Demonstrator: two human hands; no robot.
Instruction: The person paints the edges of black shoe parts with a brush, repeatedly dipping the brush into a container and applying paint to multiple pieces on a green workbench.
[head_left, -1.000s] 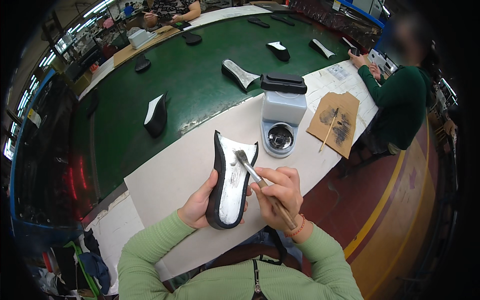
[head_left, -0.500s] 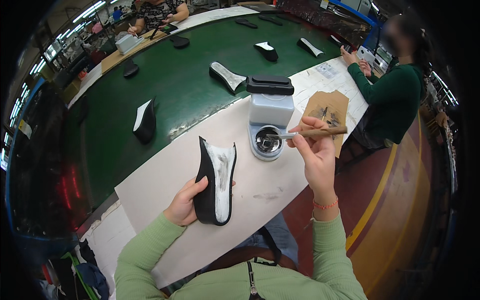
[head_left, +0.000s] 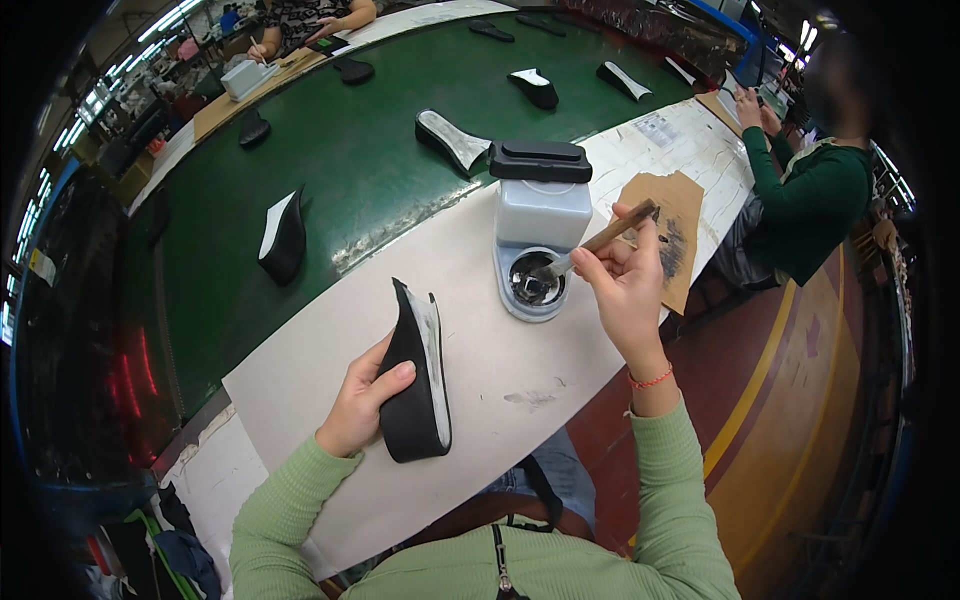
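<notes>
A long green conveyor belt point(head_left: 340, 160) runs away into the far room, edged on the near side by a pale counter point(head_left: 330, 350) of worn board. Over on the right, a dark red floor point(head_left: 790, 400) carries a curved yellow line point(head_left: 745, 400). Far left, strip lights point(head_left: 130, 62) glare above cluttered shelves. A seated person in green point(head_left: 815, 205) works at the right, another person point(head_left: 310, 15) at the far end.

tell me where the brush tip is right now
In the head view, right of centre, the wooden-handled brush in the right hand dips its tip into the round cup of the white glue dispenser.
</notes>
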